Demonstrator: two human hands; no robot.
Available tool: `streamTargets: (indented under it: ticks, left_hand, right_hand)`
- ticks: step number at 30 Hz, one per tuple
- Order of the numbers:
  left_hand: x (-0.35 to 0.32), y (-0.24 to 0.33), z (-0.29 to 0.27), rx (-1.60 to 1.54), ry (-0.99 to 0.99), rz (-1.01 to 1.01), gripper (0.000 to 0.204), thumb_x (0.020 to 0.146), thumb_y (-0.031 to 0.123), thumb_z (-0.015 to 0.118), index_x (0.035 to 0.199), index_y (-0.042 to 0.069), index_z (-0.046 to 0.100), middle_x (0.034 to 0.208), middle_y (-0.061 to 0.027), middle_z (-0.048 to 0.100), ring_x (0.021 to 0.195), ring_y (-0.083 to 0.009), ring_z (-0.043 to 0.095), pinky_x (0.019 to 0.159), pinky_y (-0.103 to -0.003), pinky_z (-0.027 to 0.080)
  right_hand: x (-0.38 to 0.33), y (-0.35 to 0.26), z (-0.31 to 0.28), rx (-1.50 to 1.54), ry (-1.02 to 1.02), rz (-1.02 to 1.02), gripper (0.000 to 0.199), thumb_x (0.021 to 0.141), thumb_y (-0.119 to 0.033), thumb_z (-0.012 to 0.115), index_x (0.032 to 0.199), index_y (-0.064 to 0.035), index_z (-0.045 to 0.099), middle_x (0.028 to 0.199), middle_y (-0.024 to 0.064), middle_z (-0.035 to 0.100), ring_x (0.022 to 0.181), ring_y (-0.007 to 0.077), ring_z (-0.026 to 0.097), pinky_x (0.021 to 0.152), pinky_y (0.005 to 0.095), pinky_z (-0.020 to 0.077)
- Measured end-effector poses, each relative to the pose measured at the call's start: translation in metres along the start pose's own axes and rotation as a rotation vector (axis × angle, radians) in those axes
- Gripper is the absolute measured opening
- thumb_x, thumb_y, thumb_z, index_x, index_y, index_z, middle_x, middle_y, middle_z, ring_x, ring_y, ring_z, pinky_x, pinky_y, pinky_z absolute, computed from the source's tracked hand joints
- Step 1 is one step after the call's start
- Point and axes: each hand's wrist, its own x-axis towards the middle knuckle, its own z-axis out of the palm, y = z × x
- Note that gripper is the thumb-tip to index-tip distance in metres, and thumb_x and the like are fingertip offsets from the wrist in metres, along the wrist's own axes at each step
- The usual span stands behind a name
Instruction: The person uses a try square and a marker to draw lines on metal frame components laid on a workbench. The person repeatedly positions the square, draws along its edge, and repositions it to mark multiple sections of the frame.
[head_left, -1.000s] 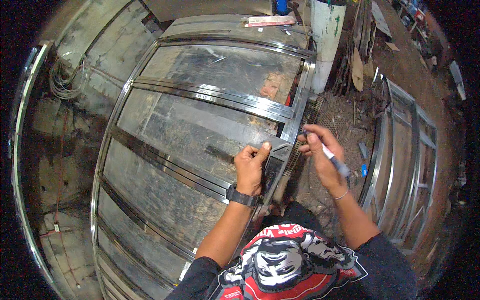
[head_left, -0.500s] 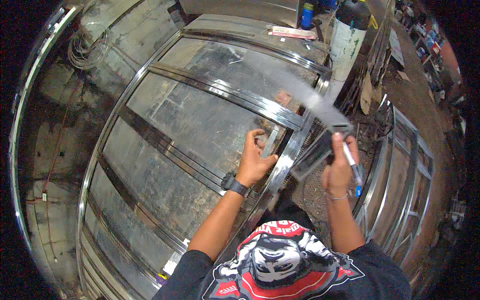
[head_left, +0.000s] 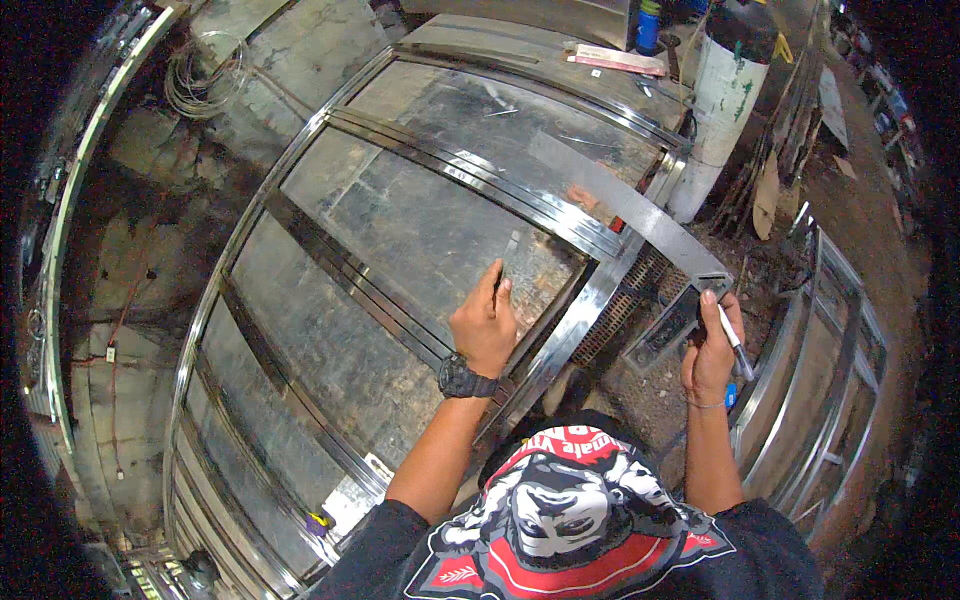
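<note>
A white post (head_left: 725,115) stands beside the metal frame (head_left: 572,322).

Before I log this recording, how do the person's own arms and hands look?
The left hand and right hand are ungloved. A chunky black watch circles the left wrist; a thin, light-coloured bracelet circles the right. Black sleeves leave both forearms bare.
</note>
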Motion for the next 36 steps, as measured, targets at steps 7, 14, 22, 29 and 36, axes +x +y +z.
streamTargets:
  ticks: [7, 14, 22, 29, 36]
  left_hand:
    - [0.018, 0.020, -0.027, -0.139, -0.209, -0.134, 0.026, 0.098, 0.010, 0.063, 0.121, -0.003, 0.069, 0.095, -0.0153, 0.077, 0.081, -0.0198, 0.076, 0.068, -0.032, 0.058]
    - [0.037, 0.034, -0.040, -0.394, -0.296, -0.246, 0.033, 0.100, 0.010, 0.062, 0.129, -0.006, 0.062, 0.101, -0.0154, 0.075, 0.083, -0.0210, 0.075, 0.062, -0.030, 0.058]
    - [0.061, 0.037, -0.040, -0.620, -0.381, -0.421, 0.036, 0.100, 0.010, 0.064, 0.131, -0.007, 0.060, 0.102, -0.0165, 0.074, 0.085, -0.0237, 0.076, 0.065, -0.032, 0.060]
    - [0.076, 0.024, -0.035, -0.680, -0.414, -0.476, 0.036, 0.099, 0.006, 0.064, 0.131, -0.010, 0.058, 0.101, -0.0188, 0.073, 0.087, -0.0300, 0.076, 0.069, -0.037, 0.063]
    - [0.077, 0.036, -0.033, -0.624, -0.422, -0.467, 0.036, 0.098, 0.005, 0.064, 0.131, -0.009, 0.058, 0.102, -0.0169, 0.074, 0.085, -0.0246, 0.076, 0.067, -0.033, 0.062]
  right_hand:
    - [0.014, 0.004, 0.006, -0.040, -0.055, 0.020, 0.012, 0.097, -0.016, 0.072, 0.095, -0.0088, 0.063, 0.088, -0.0056, 0.061, 0.080, 0.0034, 0.049, 0.073, 0.0224, 0.0379]
    - [0.019, 0.016, -0.006, -0.018, -0.142, 0.020, 0.012, 0.097, -0.017, 0.072, 0.098, -0.0072, 0.064, 0.091, -0.0041, 0.063, 0.084, 0.0047, 0.051, 0.077, 0.0228, 0.0394]
    - [0.017, 0.015, -0.009, 0.056, -0.066, 0.053, 0.013, 0.096, -0.017, 0.073, 0.098, -0.0095, 0.063, 0.091, -0.0048, 0.064, 0.084, 0.0044, 0.054, 0.077, 0.0234, 0.0409]
    - [0.018, 0.022, -0.014, 0.104, -0.049, 0.065, 0.010, 0.097, -0.011, 0.071, 0.102, -0.0044, 0.066, 0.098, -0.0015, 0.067, 0.090, 0.0069, 0.056, 0.084, 0.0238, 0.0430]
    - [0.017, 0.022, -0.014, 0.109, -0.023, 0.127, 0.015, 0.096, -0.014, 0.073, 0.107, -0.0046, 0.068, 0.098, -0.0018, 0.067, 0.089, 0.0065, 0.056, 0.084, 0.0236, 0.0430]
